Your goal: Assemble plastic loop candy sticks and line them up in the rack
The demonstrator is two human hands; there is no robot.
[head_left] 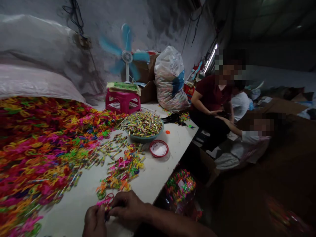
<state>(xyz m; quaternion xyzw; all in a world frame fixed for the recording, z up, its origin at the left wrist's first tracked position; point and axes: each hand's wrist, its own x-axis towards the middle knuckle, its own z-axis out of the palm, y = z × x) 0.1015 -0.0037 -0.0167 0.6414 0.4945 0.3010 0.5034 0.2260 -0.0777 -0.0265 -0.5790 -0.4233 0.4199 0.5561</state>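
Observation:
At the bottom of the head view my left hand (95, 220) and my right hand (129, 205) meet over the front of the white table (143, 177). A small pink plastic toy piece (108, 199) with a round, spoked end sticks out between their fingertips. Both hands are closed around its lower part, which the fingers hide. Just beyond lies a small heap of coloured plastic pieces (123, 168) mixed with short patterned tubes. A far larger pile of such plastic pieces (46, 151) spreads across the left side.
A bowl of patterned tubes (143, 138) and a red basket with white bits (159, 149) stand farther back. Behind are a pink stool (123, 102), a blue fan (127, 56) and a filled sack (171, 82). Other people (214, 95) sit beyond the right edge, above a bag of pieces (181, 187).

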